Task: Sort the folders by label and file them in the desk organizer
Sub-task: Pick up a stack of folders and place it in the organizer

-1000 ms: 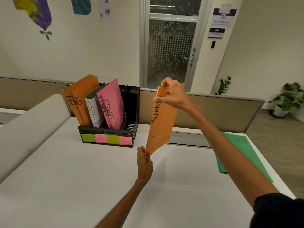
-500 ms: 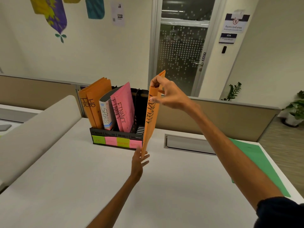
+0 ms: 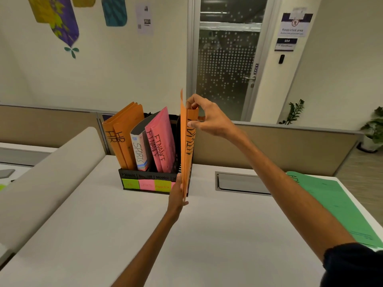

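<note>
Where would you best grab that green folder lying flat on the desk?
The green folder lies flat at the desk's right edge, under the right forearm. Its right long edge looks to sit at or just past the desk's rim, so probably pinch that edge from the right side, thumb on top, fingers underneath. A flat sheet offers nothing to grip from above.

An orange folder [image 3: 186,154] stands nearly upright and edge-on at the right end of the black desk organizer [image 3: 145,176], its black lettering foreshortened and probably reading "ADMIN"; whether its lower edge is inside the last slot cannot be told. Already filed, leaning left, are two orange HR folders [image 3: 122,135], a grey SPORTS folder [image 3: 139,149] and two pink FINANCE folders [image 3: 162,139], above green and pink labels on the organizer's front. A green folder [image 3: 333,206] lies flat on the desk, well to the right.
</note>
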